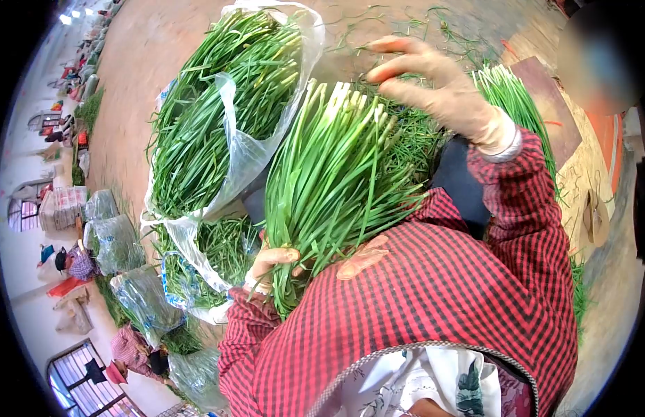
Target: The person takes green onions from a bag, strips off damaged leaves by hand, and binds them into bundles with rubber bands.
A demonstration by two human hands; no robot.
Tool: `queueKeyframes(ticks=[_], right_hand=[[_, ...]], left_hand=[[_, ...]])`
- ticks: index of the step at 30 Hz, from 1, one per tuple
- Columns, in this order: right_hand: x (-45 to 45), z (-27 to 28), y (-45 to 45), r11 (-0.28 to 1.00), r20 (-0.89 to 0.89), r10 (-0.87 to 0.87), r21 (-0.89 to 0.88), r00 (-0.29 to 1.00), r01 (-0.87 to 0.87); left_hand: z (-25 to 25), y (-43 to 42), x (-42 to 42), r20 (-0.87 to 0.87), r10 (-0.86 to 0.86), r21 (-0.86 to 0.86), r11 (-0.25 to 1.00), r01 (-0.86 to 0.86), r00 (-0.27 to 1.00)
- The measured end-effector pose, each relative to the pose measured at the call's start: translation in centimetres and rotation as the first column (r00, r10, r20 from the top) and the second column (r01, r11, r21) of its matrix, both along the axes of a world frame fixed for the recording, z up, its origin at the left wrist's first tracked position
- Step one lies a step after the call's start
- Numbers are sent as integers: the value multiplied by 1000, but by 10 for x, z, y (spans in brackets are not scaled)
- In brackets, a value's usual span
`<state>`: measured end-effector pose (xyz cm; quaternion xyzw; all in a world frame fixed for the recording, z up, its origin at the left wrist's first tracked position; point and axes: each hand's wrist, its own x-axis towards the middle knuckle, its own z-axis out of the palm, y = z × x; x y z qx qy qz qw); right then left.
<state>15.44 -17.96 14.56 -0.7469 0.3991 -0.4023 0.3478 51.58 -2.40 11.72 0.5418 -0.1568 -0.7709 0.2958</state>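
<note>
A thick bunch of garlic chives [329, 167] leans upright across my lap, pale cut stem ends at the top and green leaves below. My left hand [277, 264], in a thin glove, is wrapped around its lower leafy part. Above and right of the stem ends, my gloved right hand [434, 87] is raised with fingers apart, holding nothing that I can see. A white plastic bag [229, 132] full of loose chives stands just left of the bunch. Loose leaves [416, 135] lie beneath my right hand.
Another bunch of chives [513, 104] lies at the right beside a brown board [545, 104]. Plastic-wrapped bundles [145, 299] line the left side, where other people [131, 347] sit. Scraps of leaf [447, 31] litter the floor. A blurred person is at upper right.
</note>
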Motion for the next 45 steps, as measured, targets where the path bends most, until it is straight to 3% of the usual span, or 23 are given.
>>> queueKeyframes(ticks=[2,3,6,11,12,14,15,16,17,18,20,21,24,25,28,29,34,36,38,40,41,42,45], right_hand=[[18,-11,-7,973,-167,90,-196,982,-122],[27,-17,-11,971,-125,144,-174,982,-165],[41,-21,-5,917,-330,72,-351,941,-192],[26,-34,-14,861,-348,-132,-504,928,-66],[10,-32,-21,861,-341,-196,-509,919,-5],[-20,-54,-25,927,-269,-335,-264,903,265],[-18,-47,-22,927,-269,-336,-265,902,266],[-14,-34,-14,951,-137,-274,112,952,290],[-9,-26,-6,854,17,-260,470,965,222],[0,-25,0,876,83,-210,459,974,150],[15,-24,6,990,-79,-134,-54,988,130],[24,-20,7,978,-110,-140,-170,984,121],[34,-30,-2,967,-252,-91,-254,963,25],[36,-35,-2,991,-168,1,-129,986,-23],[34,-38,-6,976,-130,169,-117,977,-185],[35,-43,-6,937,-115,97,-326,989,-130],[22,-46,-3,938,-143,129,-304,981,-168],[14,-43,0,962,-233,169,-172,958,-211],[9,-46,0,945,-351,86,-268,932,-188],[-8,-51,-6,940,-457,-180,-341,871,15],[-18,-54,-9,972,-383,-202,-194,902,135],[-22,-54,-9,972,-383,-197,-193,903,131],[-17,-39,-5,995,-22,-76,69,997,77]], left_hand=[[5,-1,-6,46,-29,11,1000,28,999],[2,0,-5,6,-54,-42,998,54,999],[3,-1,-3,-36,-97,-99,991,93,995],[4,-1,-2,64,-91,-67,993,95,994],[-13,1,11,-28,-91,-92,992,88,995],[-12,-4,13,-39,-90,-114,990,86,995],[-8,-4,10,9,-45,-92,995,46,999],[-8,-5,9,9,-49,-92,995,50,999],[-9,-7,7,50,-45,-106,993,51,998],[-9,-9,4,92,-42,-118,992,53,995],[-4,-13,-1,217,-104,-74,990,123,971],[-9,-15,1,181,-155,-99,980,174,971],[-7,-13,-1,126,-206,-119,968,221,970],[-2,-10,-4,151,-186,-109,973,204,971],[-1,-9,-4,153,-158,-120,977,177,976],[-4,-9,-1,155,-182,-135,970,204,971],[1,-13,2,112,-258,-83,960,268,959],[6,-16,-2,139,-267,-64,959,277,954],[6,-15,0,158,-269,-67,957,283,950],[4,-12,3,169,-264,-58,959,277,950],[3,-9,6,145,-210,-53,974,219,967],[2,-7,8,122,-150,-47,986,157,981],[0,-11,9,133,-114,-57,991,122,985]])
